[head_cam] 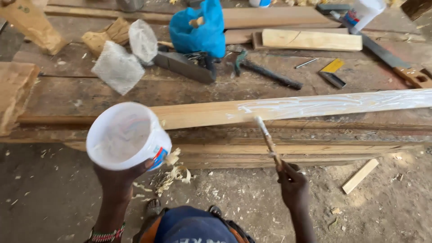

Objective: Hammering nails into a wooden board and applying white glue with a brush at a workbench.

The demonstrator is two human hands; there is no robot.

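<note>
At the far left of the tabletop (67,96) a brown paper bag (31,24) lies near the corner, and two crumpled clear plastic bags (118,67) rest just to its right. Nearer to you, your left hand (120,180) grips a white plastic tub (127,135) from below, fingers closed around its base and the open mouth tilted toward you; its inside is smeared white. A beaded band circles that wrist. Below the tub, curled wood shavings (173,175) lie on the dirt floor (45,198).

Past the tub, a dark hand plane (184,66) sits on the tabletop with a blue plastic bag (198,29) just behind it. A claw hammer (265,72) lies to the right of the plane.

A long pale plank (202,114) runs across the front of the tabletop, on top of other stacked boards. From about its middle to the right edge, the plank carries a wet, glossy white coating (333,102).

Your right hand (292,184) is closed around the lower end of a thin stick (267,139), which slants up and to the left; its white-coated tip sits at the plank's front edge, close to where the coating begins.

Further right, a small yellow-bladed square (332,72) lies near a short pale board (310,39), and a handsaw (387,56) runs toward the right corner. A small wood offcut (360,176) lies on the floor at the right.
</note>
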